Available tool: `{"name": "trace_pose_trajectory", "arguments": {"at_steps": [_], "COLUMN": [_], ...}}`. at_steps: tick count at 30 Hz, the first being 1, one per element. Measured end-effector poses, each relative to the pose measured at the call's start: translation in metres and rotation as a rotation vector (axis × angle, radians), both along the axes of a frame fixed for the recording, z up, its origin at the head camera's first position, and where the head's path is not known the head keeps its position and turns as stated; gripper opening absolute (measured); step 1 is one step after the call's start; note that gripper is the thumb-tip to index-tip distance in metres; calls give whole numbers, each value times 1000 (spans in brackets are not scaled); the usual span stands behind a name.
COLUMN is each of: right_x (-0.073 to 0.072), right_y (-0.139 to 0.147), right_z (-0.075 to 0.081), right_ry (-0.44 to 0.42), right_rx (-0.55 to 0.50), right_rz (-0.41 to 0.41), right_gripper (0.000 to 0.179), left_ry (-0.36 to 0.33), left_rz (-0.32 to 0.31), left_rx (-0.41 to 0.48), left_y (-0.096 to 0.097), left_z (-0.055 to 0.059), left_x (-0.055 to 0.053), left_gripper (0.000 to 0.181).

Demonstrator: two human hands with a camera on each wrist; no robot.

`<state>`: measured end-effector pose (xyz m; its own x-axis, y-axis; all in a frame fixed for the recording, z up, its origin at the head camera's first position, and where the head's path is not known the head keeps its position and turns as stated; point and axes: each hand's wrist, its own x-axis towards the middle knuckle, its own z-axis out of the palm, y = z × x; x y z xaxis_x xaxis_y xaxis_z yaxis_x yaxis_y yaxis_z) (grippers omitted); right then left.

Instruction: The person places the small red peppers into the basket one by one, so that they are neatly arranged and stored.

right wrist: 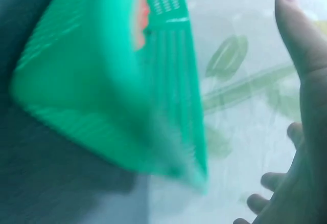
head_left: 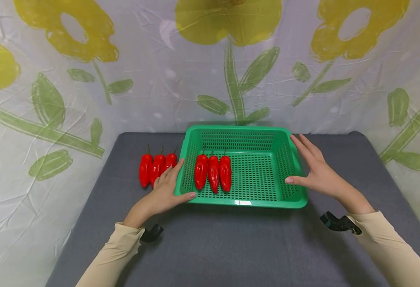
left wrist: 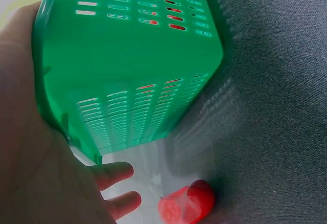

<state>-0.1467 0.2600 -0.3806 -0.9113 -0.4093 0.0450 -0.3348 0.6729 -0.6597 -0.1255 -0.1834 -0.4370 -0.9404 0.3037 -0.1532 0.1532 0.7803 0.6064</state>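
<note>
A green plastic basket with slotted walls sits on the dark grey cloth. Inside it, toward the left, three red peppers lie side by side, stems to the back. Three more red peppers lie outside, left of the basket, some partly hidden by my left hand. That left hand touches the basket's front left corner, thumb over the rim and fingers fairly straight along the side. At the right end, my right hand is spread beside the rim, thumb apart from the fingers; the right wrist view shows it holding nothing.
The grey cloth-covered surface extends in front of the basket and to both sides. Close behind the basket hangs a pale curtain printed with yellow flowers, which also borders the left and right. Each wrist wears a black strap mount.
</note>
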Motion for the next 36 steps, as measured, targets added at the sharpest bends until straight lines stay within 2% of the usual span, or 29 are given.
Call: {"name": "trace_pose_trajectory", "arguments": {"at_steps": [7,12,26,36], "right_x": [22,32,38,38], "right_y": [20,25,26,26], "right_z": [-37,-53,-63,-61], "right_ry": [-1,-38,-148,-196], "right_rx": [-32,-48,-52,-57], "right_rz": [-20,5,10,-12], "right_gripper": [119,119,114,113], "left_ry": [-1,-4,11,25], "left_rz": [2,3,-13,-29], "left_rx": [-2,-4,3,-1], "left_y": [0,0,-1,-1], "left_z": [0,0,1,1], "left_x": [1,1,1,-1], "left_gripper": [110,110,110,111]}}
